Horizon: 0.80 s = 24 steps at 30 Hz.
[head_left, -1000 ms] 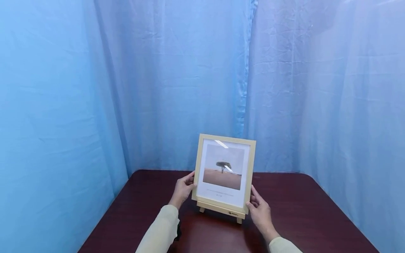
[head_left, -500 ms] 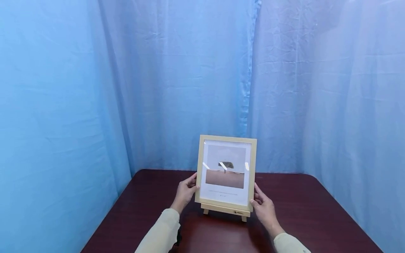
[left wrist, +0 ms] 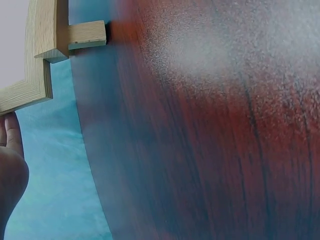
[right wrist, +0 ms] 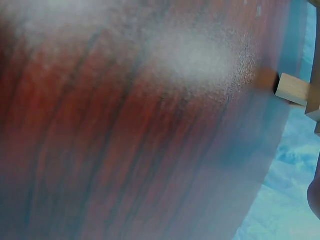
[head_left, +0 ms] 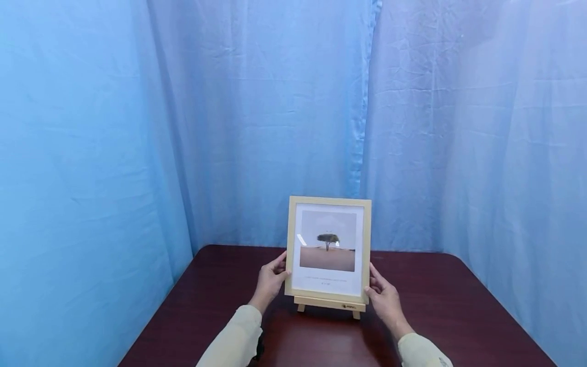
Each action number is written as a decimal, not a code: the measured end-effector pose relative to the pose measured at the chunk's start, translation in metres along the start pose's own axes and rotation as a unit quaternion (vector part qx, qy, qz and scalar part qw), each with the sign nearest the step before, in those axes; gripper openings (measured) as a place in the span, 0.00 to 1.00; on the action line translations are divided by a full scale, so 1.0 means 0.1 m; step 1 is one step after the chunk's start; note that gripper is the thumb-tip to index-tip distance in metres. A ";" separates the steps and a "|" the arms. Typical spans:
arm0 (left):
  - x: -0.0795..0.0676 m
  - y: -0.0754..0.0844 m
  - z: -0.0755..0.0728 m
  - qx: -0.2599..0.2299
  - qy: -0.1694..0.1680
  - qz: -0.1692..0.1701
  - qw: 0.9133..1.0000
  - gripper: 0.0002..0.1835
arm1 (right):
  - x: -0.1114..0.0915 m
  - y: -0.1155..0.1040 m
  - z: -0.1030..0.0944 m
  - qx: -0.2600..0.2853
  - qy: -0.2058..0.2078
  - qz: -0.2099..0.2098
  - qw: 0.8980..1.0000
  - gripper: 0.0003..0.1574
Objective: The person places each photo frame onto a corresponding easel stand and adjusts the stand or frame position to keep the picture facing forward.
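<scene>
A light wood picture frame (head_left: pixel 328 239) with a print of a lone tree behind glass stands on the ledge of a small wooden easel (head_left: pixel 330 303), near the middle of the table. My left hand (head_left: pixel 268 282) grips its lower left side, thumb at the front edge and fingers partly hidden behind. On the lower right side, my right hand (head_left: pixel 384 303) holds the opposite edge in the same way. The left wrist view shows an easel foot (left wrist: pixel 87 34) and a corner of the frame. In the right wrist view, only a sliver of my right hand (right wrist: pixel 315 197) shows.
A dark red-brown, glossy table (head_left: pixel 440 306) lies beneath the easel, its far corners rounded. Pale blue curtains (head_left: pixel 275 127) hang behind it and along both sides.
The frame and easel have turned slightly and shifted a little to the right in the head view, and now look more level. Both hands have kept hold of the picture frame's sides.
</scene>
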<state>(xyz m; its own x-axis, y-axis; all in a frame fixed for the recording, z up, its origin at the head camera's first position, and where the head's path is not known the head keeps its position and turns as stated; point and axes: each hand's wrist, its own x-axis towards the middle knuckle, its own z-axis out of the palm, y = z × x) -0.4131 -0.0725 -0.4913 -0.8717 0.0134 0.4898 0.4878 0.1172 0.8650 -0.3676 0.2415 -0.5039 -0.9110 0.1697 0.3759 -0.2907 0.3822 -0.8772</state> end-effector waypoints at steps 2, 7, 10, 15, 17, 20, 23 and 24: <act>0.00 0.02 0.01 0.005 0.005 -0.023 1.000 0.29 | 0.02 0.01 0.00 0.000 -0.004 -0.001 1.000 0.43; -0.01 0.06 0.01 0.016 0.014 -0.058 0.998 0.30 | 0.06 0.02 0.02 0.010 -0.009 -0.002 1.000 0.43; -0.03 0.09 0.01 0.018 0.017 -0.062 0.998 0.30 | 0.07 0.03 0.04 0.013 -0.007 -0.010 1.000 0.42; -0.06 0.11 0.00 0.017 0.021 -0.058 0.998 0.30 | 0.07 0.02 0.03 0.015 -0.012 -0.023 1.000 0.41; -0.06 0.10 0.00 0.014 0.023 -0.056 0.998 0.30 | 0.07 0.01 0.03 0.017 -0.013 -0.023 0.999 0.41; -0.07 0.10 0.00 0.012 0.024 -0.049 0.998 0.30 | 0.08 0.00 0.04 0.022 -0.013 -0.018 1.000 0.41; -0.07 0.11 0.00 0.011 0.025 -0.046 0.999 0.29 | 0.09 -0.01 0.05 0.024 -0.012 -0.010 1.000 0.41; -0.08 0.13 0.00 0.009 0.025 -0.043 0.999 0.29 | 0.09 -0.01 0.05 0.023 -0.012 -0.009 1.000 0.42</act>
<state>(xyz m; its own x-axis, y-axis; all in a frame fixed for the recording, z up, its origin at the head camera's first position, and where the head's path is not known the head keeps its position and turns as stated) -0.3999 -0.0714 -0.4838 -0.9071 -0.0475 0.4182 0.4091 0.1342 0.9026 -0.3765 0.2381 -0.5010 -0.9123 0.1416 0.3842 -0.3188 0.3432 -0.8835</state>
